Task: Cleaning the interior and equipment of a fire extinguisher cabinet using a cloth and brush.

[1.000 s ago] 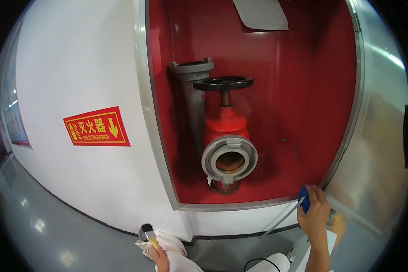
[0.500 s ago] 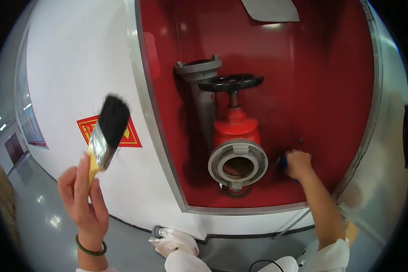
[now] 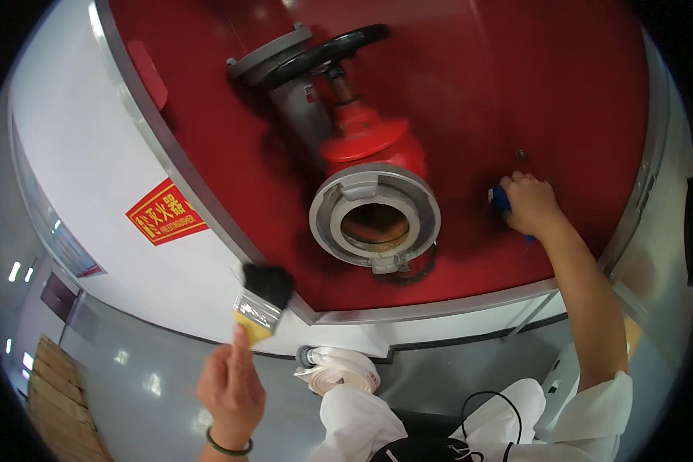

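My left hand (image 3: 232, 393) is closed round the yellow handle of a paintbrush (image 3: 266, 286) with black bristles and a silver ferrule. The brush points up, in front of the lower left corner of a red cabinet's metal frame. Inside the cabinet, my right hand (image 3: 531, 204) is closed on a small blue object (image 3: 500, 199); my fingers hide most of it, and its kind does not show. Between my hands juts a red hydrant valve (image 3: 371, 140) with a grey metal coupling ring (image 3: 323, 215) and a black handwheel (image 3: 319, 58). Behind it leans a grey hose nozzle (image 3: 299, 108).
The cabinet's metal frame (image 3: 446, 302) runs along the bottom and left of the opening. A rolled white hose (image 3: 350, 368) lies on the grey floor by my legs. On the white wall is a red and yellow sign (image 3: 165, 214). Wooden boards (image 3: 63, 400) are at the lower left.
My left hand with the paintbrush has come down and to the right, off the sign. The view has tilted and shifted; my right hand remains at the blue object.
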Tool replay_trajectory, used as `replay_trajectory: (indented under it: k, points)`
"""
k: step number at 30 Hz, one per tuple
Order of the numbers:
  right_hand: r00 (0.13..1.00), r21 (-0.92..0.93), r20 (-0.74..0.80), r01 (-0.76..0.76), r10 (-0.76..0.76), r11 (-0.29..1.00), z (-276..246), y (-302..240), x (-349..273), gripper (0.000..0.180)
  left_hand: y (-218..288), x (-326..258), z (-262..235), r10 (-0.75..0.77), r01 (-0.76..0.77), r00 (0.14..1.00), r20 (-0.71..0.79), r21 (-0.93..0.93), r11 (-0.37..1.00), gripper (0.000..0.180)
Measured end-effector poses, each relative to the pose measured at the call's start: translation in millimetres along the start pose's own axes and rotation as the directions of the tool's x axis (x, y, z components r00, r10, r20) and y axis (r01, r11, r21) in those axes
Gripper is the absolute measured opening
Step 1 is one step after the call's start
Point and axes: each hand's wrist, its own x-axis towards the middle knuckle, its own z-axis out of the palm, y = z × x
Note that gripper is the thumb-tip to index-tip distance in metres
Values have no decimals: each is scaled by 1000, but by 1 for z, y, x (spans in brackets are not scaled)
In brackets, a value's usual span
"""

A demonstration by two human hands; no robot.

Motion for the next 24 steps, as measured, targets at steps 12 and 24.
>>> replay_trajectory:
  k: [12,24]
  points:
    - [996,25,-77,36,-34,999,9,4,-6,38,-1,40,-17,44,-36,987,-153,53,998,44]
    - [997,25,-66,38,-36,999,13,4,0,39,17,-49,7,-58,68,988,144,-66,996,49]
